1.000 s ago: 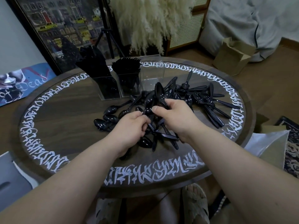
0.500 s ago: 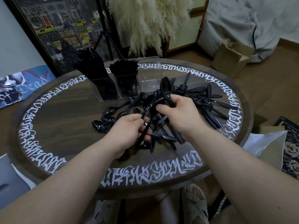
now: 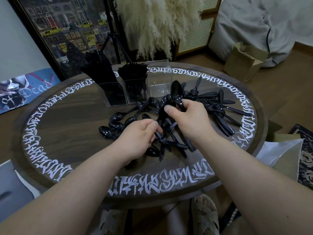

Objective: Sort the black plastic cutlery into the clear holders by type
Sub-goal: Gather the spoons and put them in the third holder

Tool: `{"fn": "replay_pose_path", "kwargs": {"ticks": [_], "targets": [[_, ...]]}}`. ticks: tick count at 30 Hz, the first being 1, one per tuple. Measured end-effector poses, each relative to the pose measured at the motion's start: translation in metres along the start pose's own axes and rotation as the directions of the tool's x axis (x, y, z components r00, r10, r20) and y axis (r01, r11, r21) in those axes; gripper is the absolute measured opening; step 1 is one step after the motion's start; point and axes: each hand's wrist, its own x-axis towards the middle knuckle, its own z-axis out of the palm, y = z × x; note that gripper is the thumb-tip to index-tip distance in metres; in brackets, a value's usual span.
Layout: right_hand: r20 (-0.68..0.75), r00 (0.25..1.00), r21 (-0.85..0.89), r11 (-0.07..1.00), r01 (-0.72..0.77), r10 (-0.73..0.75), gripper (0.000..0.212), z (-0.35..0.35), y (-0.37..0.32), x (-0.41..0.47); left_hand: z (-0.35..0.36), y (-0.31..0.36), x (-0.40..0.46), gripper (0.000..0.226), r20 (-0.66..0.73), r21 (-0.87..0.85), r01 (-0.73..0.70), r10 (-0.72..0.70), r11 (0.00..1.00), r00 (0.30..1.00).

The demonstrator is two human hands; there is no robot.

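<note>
A heap of black plastic spoons (image 3: 218, 109) lies spread over the middle of the round table (image 3: 67, 133). My right hand (image 3: 191, 119) grips a bunch of spoons (image 3: 177, 92), bowls pointing up above the heap. My left hand (image 3: 137, 139) pinches the handle of another spoon (image 3: 160, 116) just left of it. Three clear holders stand at the back: the left holder (image 3: 112, 95) packed with black knives, the middle holder (image 3: 135, 90) packed with forks, the right holder (image 3: 158, 82) with nothing in it.
White lettering rings the table's edge. Behind the table are a framed picture (image 3: 67, 31), a tripod and pampas grass (image 3: 157, 22). A cardboard box (image 3: 243, 60) and a grey beanbag sit on the floor to the right. My sandalled feet show under the near edge.
My right hand has lifted its spoons up and back toward the holders. My left hand has closed on a spoon handle and risen slightly from the heap.
</note>
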Motion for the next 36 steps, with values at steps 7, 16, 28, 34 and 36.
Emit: {"fn": "replay_pose_path", "kwargs": {"ticks": [7,16,28,34,36], "targets": [[-0.026,1.000,-0.018,1.000,0.000,0.000,0.040,-0.003,-0.005,0.001,-0.010,-0.005,0.007,0.036,-0.276,-0.058,0.033,-0.048,0.998,0.960],[0.137,0.959,0.269,0.923,-0.276,0.247,0.016,-0.005,-0.006,0.004,-0.013,-0.010,0.007,0.031,-0.291,-0.038,0.042,-0.051,0.998,0.955],[0.354,0.872,0.584,0.648,-0.489,0.339,0.039,0.010,-0.004,0.004,0.003,0.007,-0.004,0.028,-0.087,-0.312,0.084,-0.117,0.946,0.989],[0.252,0.942,0.386,0.869,-0.308,0.222,0.017,0.007,-0.004,0.003,0.001,0.006,-0.005,0.037,-0.033,-0.247,0.032,-0.041,0.969,0.999],[0.155,0.976,0.242,0.952,-0.185,0.151,0.026,0.005,-0.003,0.003,0.002,0.005,-0.005,0.039,-0.050,-0.181,-0.003,-0.006,0.983,0.999]]}}
